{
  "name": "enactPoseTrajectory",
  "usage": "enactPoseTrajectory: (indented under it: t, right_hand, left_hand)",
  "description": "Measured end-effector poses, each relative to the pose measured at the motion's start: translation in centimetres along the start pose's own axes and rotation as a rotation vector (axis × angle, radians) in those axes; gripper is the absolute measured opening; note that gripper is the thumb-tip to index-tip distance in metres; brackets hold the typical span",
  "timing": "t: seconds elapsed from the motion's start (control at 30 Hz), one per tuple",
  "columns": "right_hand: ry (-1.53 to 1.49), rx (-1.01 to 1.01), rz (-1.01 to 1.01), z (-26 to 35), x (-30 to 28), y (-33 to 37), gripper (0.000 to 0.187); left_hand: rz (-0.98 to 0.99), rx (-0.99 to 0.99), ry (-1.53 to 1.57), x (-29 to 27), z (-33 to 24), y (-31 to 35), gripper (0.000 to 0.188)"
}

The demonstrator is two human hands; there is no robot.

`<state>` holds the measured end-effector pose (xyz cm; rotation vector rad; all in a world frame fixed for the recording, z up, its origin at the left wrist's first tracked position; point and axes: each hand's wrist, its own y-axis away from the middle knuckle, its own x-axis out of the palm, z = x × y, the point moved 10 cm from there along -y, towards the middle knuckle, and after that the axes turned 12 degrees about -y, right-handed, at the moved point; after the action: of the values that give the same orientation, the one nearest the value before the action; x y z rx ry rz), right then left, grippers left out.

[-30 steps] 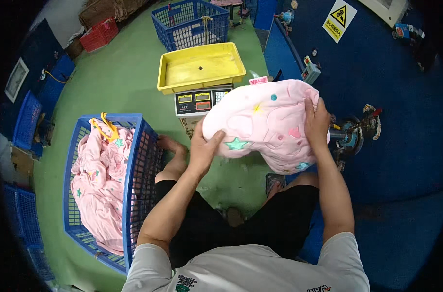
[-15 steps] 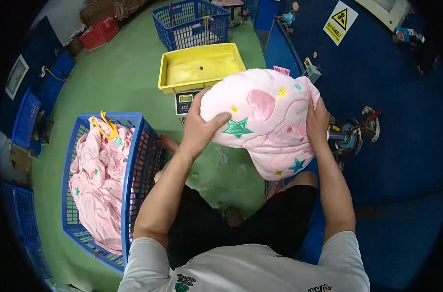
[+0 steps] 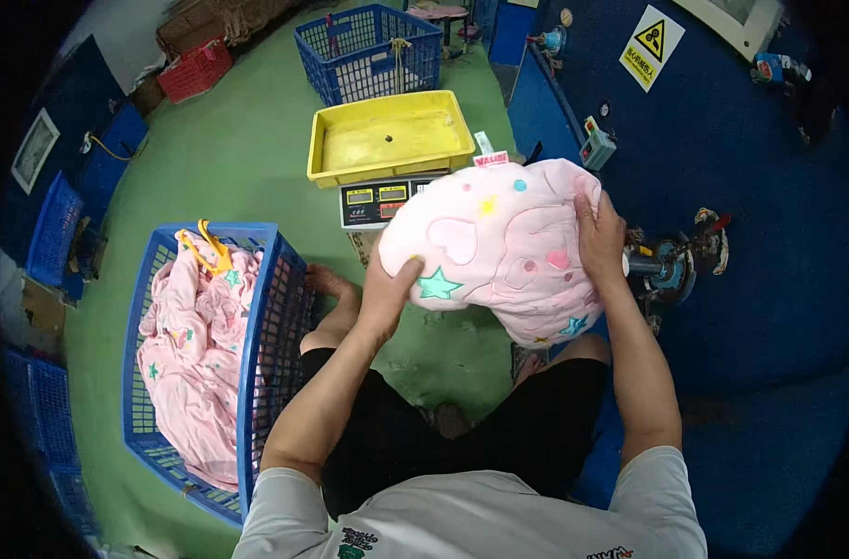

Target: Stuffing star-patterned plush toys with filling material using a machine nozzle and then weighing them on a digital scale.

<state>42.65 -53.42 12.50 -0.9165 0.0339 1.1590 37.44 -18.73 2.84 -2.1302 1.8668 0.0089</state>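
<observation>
A plump pink plush cushion (image 3: 513,219) is held up in front of me between both hands. It carries a pale heart, green and blue stars, a stitched animal face and small tags on its top edge. My left hand (image 3: 384,296) is closed on its left end, thumb on the front beside the green star. My right hand (image 3: 602,240) grips the bunched fabric at the right end, fingers partly hidden in the folds. Just right of that hand, a metal nozzle (image 3: 643,262) sticks out from the blue machine (image 3: 741,326).
A blue basket (image 3: 249,373) of limp pink plush covers (image 3: 196,373) stands at my left. Ahead, a yellow tray (image 3: 324,175) sits on a digital scale (image 3: 361,212), partly behind the cushion. Beyond are another blue basket (image 3: 369,51) and a red basket (image 3: 196,73).
The cushion has tipped and its lower part has risen toward me, while its top edge has dropped slightly. More of the scale shows now. Both hands keep their grip.
</observation>
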Motion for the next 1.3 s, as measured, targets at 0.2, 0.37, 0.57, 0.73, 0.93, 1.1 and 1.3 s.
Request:
enactPoseTrajectory:
  t: [0.2,0.37,0.57,0.73,0.93,1.1,1.3]
  right_hand:
    - [-0.002,0.039,0.073,-0.3,1.3,0.2,0.039]
    - [0.009,0.053,0.022,-0.1,1.2,-0.5,0.040]
    - [-0.010,0.152,-0.037,-0.7,1.6,-0.2,0.039]
    - [0.023,0.164,-0.012,-0.7,2.5,-0.5,0.039]
    - [-0.013,0.141,0.017,-0.3,3.0,-0.1,0.037]
    - [0.044,0.122,0.019,0.0,3.7,-0.3,0.035]
    - [0.007,0.135,-0.032,0.4,3.5,0.1,0.032]
  left_hand:
    - [0.030,-0.166,0.180,0.3,2.3,3.2,0.076]
    - [0.020,-0.201,0.321,-0.4,3.0,1.5,0.074]
    - [-0.054,-0.138,0.117,-0.4,1.1,1.0,0.067]
    - [-0.070,-0.270,0.689,2.1,1.9,3.5,0.060]
    - [0.058,-0.364,0.860,6.4,4.1,5.3,0.054]
    - [-0.114,-0.169,0.354,7.4,3.1,5.6,0.057]
    - [-0.007,-0.213,0.210,7.1,1.1,3.1,0.057]
